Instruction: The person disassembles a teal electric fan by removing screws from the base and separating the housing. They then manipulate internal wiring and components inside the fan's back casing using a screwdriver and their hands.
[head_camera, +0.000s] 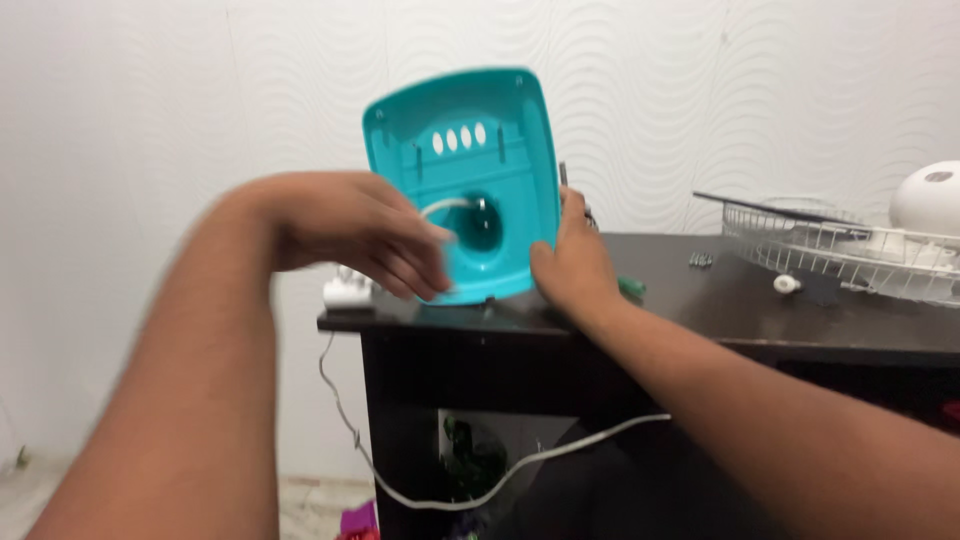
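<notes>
Head camera looks down on one dark table (800, 330) that stands against a white wavy wall (150, 120). At the table's left edge lies one small white plug block (347, 291), and one white cable (480, 490) hangs from that edge, loops low in front of the table and rises toward the right. Just beside it, the left hand (350, 232) is blurred; its fingers (415, 270) are bent and lie against the front of one teal plastic housing (470, 180), near the round hollow in its middle, where a thin white wire (445, 206) comes out. I cannot tell if this hand truly pinches the wire or the housing. The housing stands upright near the front left corner of the table, its lower edge on the top, and shows four small oval holes in a row. The right hand (572, 262) grips the housing's right edge, thumb in front and fingers behind. Something small and green (631, 288) lies just right of this hand. Further right the middle of the table top is bare except a few small screws (701, 260). At the right edge rests one white wire fan grille (850, 250), with one white round motor cover (930, 197) behind it.
</notes>
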